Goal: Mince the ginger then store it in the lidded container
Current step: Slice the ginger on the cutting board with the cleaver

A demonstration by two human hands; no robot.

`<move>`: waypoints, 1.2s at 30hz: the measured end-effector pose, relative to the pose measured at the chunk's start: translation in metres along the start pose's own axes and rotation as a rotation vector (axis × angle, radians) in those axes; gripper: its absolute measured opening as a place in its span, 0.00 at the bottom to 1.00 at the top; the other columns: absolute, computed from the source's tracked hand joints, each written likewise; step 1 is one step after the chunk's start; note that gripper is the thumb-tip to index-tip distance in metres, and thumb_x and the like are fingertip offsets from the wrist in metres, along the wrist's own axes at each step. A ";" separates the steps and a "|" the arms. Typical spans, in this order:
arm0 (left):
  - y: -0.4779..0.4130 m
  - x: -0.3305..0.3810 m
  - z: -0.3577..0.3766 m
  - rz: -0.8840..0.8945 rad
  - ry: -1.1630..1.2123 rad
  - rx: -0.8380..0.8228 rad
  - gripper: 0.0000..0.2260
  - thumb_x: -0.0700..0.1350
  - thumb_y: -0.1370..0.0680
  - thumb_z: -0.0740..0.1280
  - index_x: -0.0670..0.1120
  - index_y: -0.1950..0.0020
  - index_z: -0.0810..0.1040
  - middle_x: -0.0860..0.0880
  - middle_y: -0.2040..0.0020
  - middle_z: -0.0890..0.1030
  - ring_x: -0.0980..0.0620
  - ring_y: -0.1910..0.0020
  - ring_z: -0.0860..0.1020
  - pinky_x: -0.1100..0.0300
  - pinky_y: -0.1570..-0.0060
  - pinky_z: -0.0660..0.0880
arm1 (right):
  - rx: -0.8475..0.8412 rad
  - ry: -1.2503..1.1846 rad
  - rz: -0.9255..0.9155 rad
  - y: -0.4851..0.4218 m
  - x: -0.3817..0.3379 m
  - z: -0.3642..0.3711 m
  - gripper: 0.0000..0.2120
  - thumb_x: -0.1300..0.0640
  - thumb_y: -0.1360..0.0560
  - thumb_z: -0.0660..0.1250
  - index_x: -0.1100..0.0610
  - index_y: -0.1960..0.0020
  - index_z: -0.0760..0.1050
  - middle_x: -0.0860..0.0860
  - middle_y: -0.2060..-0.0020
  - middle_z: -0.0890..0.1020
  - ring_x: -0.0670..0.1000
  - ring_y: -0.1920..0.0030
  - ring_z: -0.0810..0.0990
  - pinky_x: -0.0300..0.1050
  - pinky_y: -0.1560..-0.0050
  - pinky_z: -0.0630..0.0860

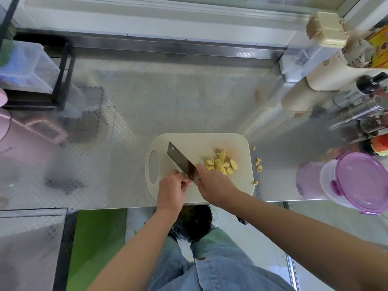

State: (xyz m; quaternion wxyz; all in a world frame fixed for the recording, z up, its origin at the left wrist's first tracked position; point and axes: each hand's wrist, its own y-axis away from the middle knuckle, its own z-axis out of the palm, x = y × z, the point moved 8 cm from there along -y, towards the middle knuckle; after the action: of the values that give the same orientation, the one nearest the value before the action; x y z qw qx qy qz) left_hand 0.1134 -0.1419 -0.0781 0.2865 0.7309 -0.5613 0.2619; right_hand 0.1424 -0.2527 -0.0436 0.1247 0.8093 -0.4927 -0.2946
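Note:
Chopped yellow ginger pieces (222,163) lie in a loose pile on the right half of the cream cutting board (201,141). A few ginger bits (258,164) have strayed onto the counter right of the board. My right hand (214,185) grips the handle end of a cleaver (180,159), whose blade points up and left over the board. My left hand (172,189) has its fingers curled, pinching the blade near its heel. The clear lidded container (357,182) stands at the counter's right edge with its purple lid on.
The steel counter (168,101) stretches behind the board. Bottles, shakers and a paper roll (298,97) crowd the right side. A black rack with clear boxes (31,68) and a pink jug (27,133) stand at the left. The counter's front edge runs just below my hands.

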 end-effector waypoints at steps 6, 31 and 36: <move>0.001 0.000 0.001 0.003 0.001 -0.006 0.04 0.34 0.31 0.75 0.41 0.64 0.82 0.46 0.65 0.79 0.49 0.69 0.75 0.59 0.68 0.71 | 0.013 -0.062 0.013 -0.002 -0.001 0.003 0.05 0.62 0.21 0.55 0.56 0.52 0.58 0.55 0.64 0.72 0.58 0.67 0.71 0.49 0.68 0.68; -0.009 -0.001 -0.004 -0.054 -0.062 -0.053 0.08 0.46 0.27 0.74 0.45 0.54 0.77 0.53 0.59 0.81 0.55 0.61 0.78 0.66 0.60 0.69 | 0.210 -0.510 0.117 -0.002 0.041 -0.035 0.08 0.54 0.20 0.59 0.58 0.47 0.64 0.54 0.66 0.77 0.53 0.71 0.74 0.49 0.71 0.72; -0.017 0.003 -0.011 -0.122 -0.135 -0.024 0.08 0.50 0.24 0.70 0.46 0.51 0.80 0.49 0.56 0.81 0.52 0.58 0.79 0.59 0.56 0.73 | 0.227 -0.619 0.248 0.015 0.061 -0.037 0.11 0.53 0.20 0.57 0.54 0.39 0.62 0.57 0.66 0.77 0.55 0.70 0.75 0.49 0.71 0.78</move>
State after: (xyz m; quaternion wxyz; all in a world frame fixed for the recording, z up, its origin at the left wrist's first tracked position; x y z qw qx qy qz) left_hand 0.1299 -0.1323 -0.0704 0.2721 0.7762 -0.5370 0.1872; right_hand 0.1746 -0.3165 -0.0280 -0.0863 0.6244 -0.6313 -0.4518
